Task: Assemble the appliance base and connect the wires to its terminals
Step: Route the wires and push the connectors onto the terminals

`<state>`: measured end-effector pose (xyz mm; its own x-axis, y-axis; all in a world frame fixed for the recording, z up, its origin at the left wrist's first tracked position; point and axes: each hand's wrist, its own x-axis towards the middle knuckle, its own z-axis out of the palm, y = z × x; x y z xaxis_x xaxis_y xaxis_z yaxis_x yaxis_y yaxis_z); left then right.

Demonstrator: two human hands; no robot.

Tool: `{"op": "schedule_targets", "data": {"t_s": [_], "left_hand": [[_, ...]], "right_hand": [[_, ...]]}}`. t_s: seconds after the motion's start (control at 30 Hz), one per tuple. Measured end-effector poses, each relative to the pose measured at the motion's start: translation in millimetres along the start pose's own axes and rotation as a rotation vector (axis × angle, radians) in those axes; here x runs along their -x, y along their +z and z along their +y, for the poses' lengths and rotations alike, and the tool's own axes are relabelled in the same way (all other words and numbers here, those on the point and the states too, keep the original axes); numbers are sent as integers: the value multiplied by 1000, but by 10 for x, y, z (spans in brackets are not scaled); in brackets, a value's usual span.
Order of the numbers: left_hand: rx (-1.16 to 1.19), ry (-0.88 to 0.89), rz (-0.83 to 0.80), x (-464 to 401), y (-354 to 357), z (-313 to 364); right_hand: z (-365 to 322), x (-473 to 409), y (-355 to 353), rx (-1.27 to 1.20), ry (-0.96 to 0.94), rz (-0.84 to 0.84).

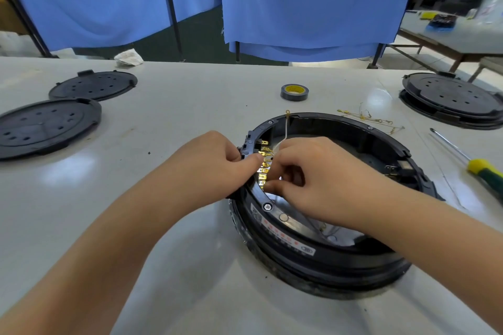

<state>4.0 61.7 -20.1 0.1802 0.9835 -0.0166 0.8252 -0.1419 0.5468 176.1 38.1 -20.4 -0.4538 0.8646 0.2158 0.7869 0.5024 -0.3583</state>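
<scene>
A round black appliance base [340, 258] lies open side up on the white table, right of centre. A row of brass terminals [263, 168] lines its inner left wall. My left hand [215, 160] grips the base's left rim beside the terminals, fingers curled. My right hand [307, 171] reaches inside the ring and pinches a thin pale wire [285, 130] at the terminals. The wire rises to a brass ring lug [287, 112] near the far rim. How the wire's lower end meets the terminals is hidden by my fingers.
Two black perforated cover discs [46, 125] [94, 85] lie at the left. A stacked base with cover [451, 99] sits far right. A tape roll [294, 92], loose brass-tipped wires [367, 118] and a yellow-green screwdriver [481, 171] lie around. Blue curtains hang behind.
</scene>
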Motion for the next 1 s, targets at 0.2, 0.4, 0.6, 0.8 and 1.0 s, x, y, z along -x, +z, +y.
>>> {"op": "schedule_targets", "data": {"t_s": [0.2,0.4,0.6,0.8,1.0], "left_hand": [[53,-2,-12,-20,24,-56],[-28,18,158,-45,103,-31],[-10,63,171,-59,128,-35],[-47,112,156,-53,108,-39],[-70,133,163,-56,111,-32]], "right_hand": [[69,9,-42,-197,228,170],[128,-31,-16,-136,431,43],[109,-108,-9,-350,506,-45],[108,-139,4,-484,604,-74],[102,-149,-2,-513,648,-87]]}}
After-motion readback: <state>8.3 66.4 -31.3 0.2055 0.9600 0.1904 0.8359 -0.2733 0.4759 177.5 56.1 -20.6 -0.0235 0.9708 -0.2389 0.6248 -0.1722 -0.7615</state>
